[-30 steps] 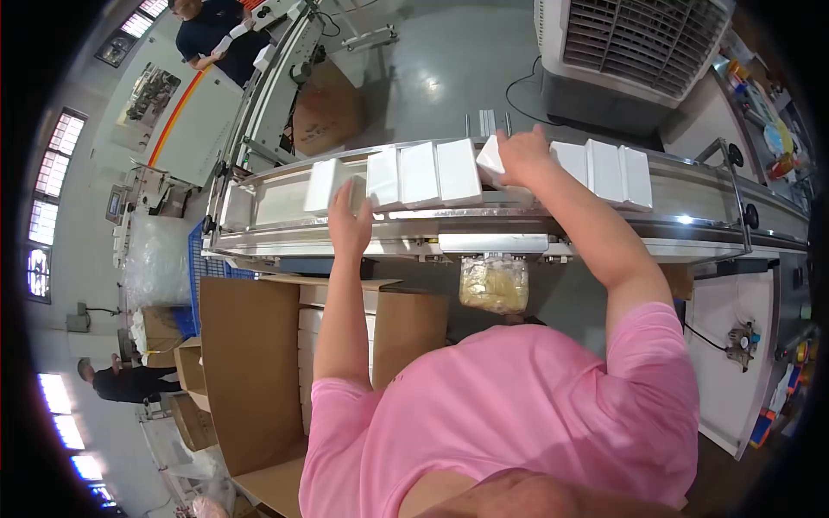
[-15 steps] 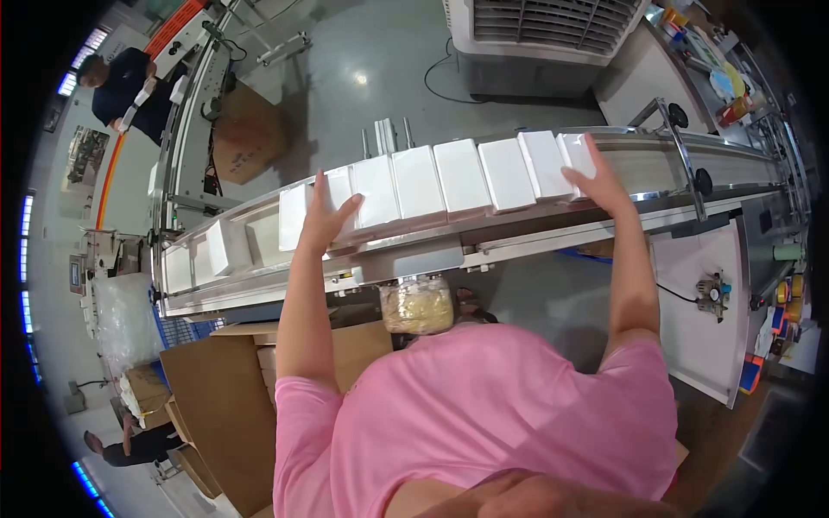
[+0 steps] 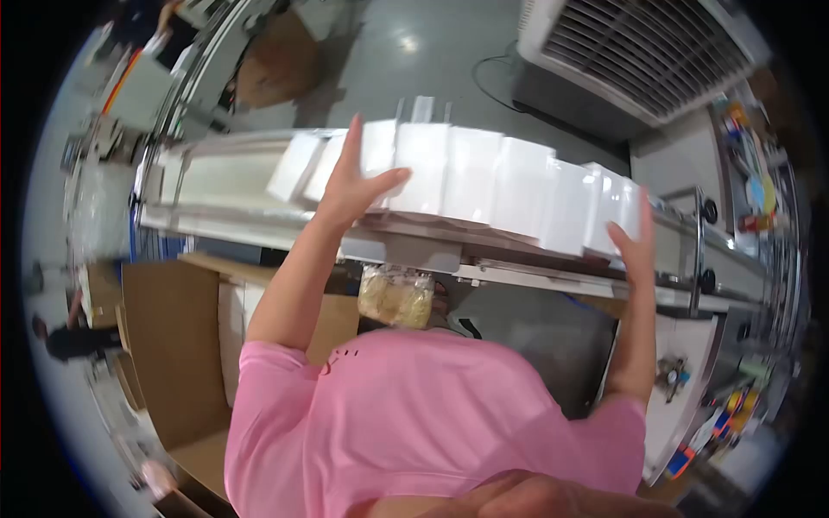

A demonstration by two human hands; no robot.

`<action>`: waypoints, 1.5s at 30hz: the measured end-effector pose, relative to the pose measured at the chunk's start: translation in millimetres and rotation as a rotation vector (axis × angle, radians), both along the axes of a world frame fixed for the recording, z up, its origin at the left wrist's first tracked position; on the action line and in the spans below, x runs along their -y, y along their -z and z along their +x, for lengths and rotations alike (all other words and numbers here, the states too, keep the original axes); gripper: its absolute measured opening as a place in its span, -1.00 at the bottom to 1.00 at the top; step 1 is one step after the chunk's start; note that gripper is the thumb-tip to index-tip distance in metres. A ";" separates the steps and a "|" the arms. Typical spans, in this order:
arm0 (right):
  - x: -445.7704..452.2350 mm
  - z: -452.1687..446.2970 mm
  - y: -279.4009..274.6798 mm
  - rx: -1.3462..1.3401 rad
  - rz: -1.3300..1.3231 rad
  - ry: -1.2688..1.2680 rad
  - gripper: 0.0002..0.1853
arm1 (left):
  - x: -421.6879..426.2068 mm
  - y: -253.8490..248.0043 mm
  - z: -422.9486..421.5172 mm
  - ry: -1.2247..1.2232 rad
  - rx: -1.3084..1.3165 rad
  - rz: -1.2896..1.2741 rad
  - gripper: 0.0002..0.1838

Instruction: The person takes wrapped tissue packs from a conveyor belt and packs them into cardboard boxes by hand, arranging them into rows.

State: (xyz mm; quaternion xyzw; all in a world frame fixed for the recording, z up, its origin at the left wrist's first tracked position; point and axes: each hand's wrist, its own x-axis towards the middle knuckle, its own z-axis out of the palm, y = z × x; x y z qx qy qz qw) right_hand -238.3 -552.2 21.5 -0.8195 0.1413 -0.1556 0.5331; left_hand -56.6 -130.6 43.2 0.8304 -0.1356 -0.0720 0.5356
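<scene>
A row of several white boxes (image 3: 471,177) is pressed between my two hands over the conveyor (image 3: 233,177). My left hand (image 3: 356,188) grips the left end of the row, fingers pointing up along a box side and thumb across the front. At the right end, my right hand (image 3: 635,249) clasps the last box, its thumb on the near face. The row looks slightly raised and uneven, but I cannot tell whether every box is off the belt. Another white box (image 3: 294,167) stands tilted on the conveyor, left of my left hand.
An open cardboard carton (image 3: 173,363) with white boxes inside stands below left. A clear-wrapped yellowish bundle (image 3: 395,296) sits under the conveyor's near edge. Beyond the belt is a large air cooler (image 3: 639,60). A metal bracket (image 3: 698,246) crosses the belt at right. Two other people are at left.
The row between my hands appears closer and less even, with its right end lower in view. My view has turned. The loose box at left now appears near my left hand.
</scene>
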 end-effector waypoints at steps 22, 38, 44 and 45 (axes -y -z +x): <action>-517.5 83.1 -54.9 0.117 -0.141 -1.032 0.16 | -398.4 -49.1 -417.2 -1.286 0.153 -0.014 0.22; -691.8 31.1 81.0 -0.480 -1.323 -1.814 -0.27 | -496.4 127.9 -553.3 -0.880 -1.056 0.413 -0.14; -616.6 21.8 13.8 -0.319 -0.691 -1.369 -0.48 | -502.8 167.3 -537.9 -0.619 -0.789 0.582 -0.06; -591.0 27.4 2.2 -0.238 -0.456 -1.249 -0.51 | -507.3 173.6 -538.0 -0.588 -0.796 0.608 -0.07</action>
